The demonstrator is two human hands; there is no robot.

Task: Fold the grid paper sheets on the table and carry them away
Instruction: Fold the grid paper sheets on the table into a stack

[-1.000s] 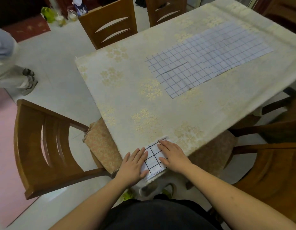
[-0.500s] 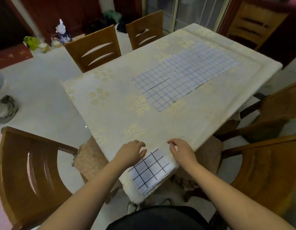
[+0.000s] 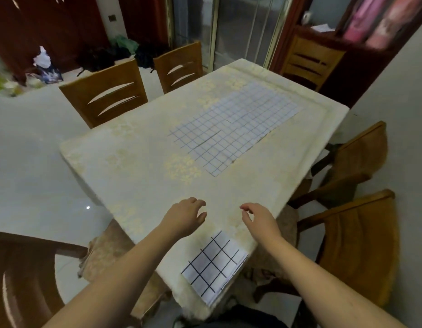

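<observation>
No writing can be read anywhere in view. The room has a pale glossy floor [image 3: 34,147], dark red doors at the back and a glass sliding door [image 3: 240,27] behind the table [image 3: 139,166], which wears a cream cloth with faint yellow flowers. Wooden chairs stand round it: two on the far left side [image 3: 106,93], two on the right [image 3: 356,245] and one at the near left [image 3: 23,275]. Bags and clutter [image 3: 44,65] sit on the floor by the doors (too blurred to name). Flat grid sheets [image 3: 233,129] lie spread in the middle of the table. A folded sheet [image 3: 214,263] rests on the near corner, its edge at the table's rim, between the two forearms. The left hand [image 3: 186,216] and right hand [image 3: 259,218] hover just beyond it, fingers loosely curled, holding nothing and well apart from the flat sheets.
</observation>
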